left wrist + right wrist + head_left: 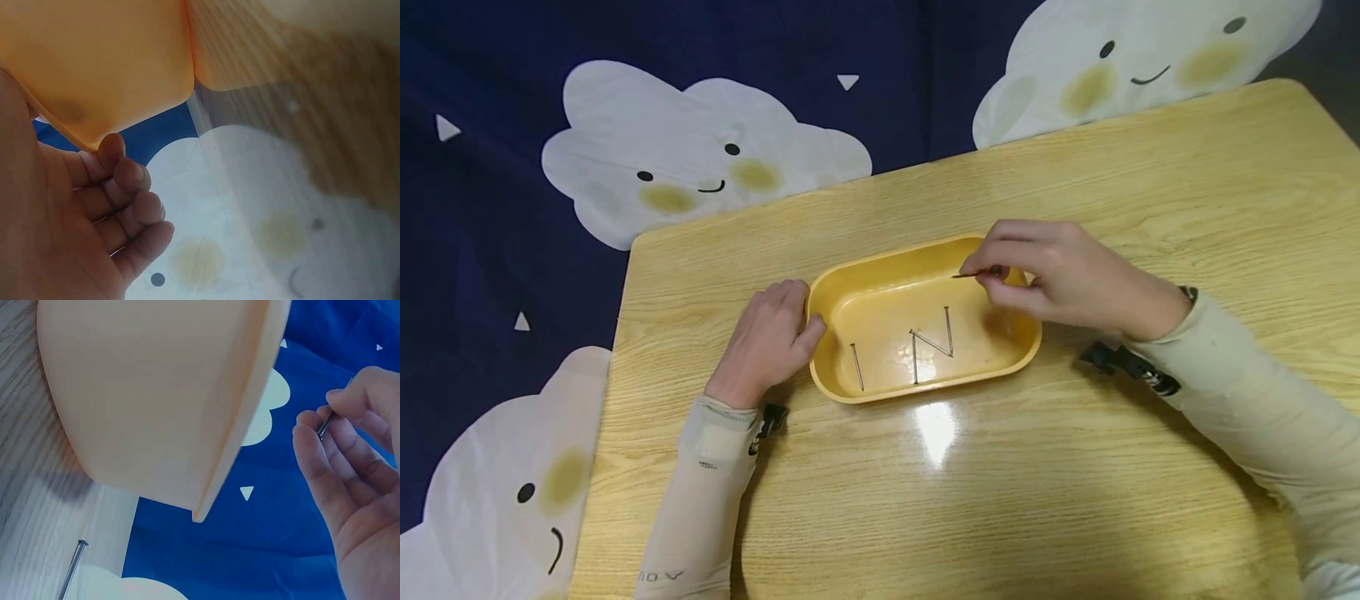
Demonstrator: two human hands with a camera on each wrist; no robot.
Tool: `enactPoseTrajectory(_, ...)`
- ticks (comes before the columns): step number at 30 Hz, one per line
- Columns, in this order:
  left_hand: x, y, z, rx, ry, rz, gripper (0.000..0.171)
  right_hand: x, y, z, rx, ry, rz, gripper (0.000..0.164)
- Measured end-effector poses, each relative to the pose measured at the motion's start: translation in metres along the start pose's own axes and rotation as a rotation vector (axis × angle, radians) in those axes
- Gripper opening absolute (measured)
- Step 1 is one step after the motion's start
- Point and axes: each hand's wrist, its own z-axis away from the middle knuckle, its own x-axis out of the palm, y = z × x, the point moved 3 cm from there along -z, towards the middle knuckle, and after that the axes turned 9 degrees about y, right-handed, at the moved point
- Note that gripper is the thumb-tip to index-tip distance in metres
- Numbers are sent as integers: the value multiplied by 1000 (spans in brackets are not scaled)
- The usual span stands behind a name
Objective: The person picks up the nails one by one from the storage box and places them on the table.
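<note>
A yellow oblong tray (pixel 880 292) stands on the wooden table. My left hand (pixel 767 337) grips its left end, thumb over the rim and fingers along the outside wall; the left wrist view shows those fingers (pixel 130 175) bent beside the tray. Above the tray's right end, my right hand (pixel 1060 271) pinches a thin dark nail (pixel 966 275) between thumb and fingertips, with part of the nail hidden by them. Inside the tray, one nail (pixel 857 367) lies alone at the left, and three nails (pixel 932 342) form an N shape toward the middle.
In the right wrist view, another nail (pixel 74 565) lies outside the tray on the pale wood. A dark blue cloth (pixel 917 83) with white smiling clouds hangs behind the table (pixel 865 500) and along its left side.
</note>
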Motion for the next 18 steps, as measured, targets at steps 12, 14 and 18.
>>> enactPoseTrajectory(12,-1,0,0,-6,-5,-2,21,-6,3,-1,17,8,20,20)
enactPoseTrajectory(14,-1,0,-1,-9,-7,-4,21,-7,4,-2,11,16,24,20)
enactPoseTrajectory(18,0,0,-1,-8,-8,-2,21,-8,5,-3,0,30,40,19)
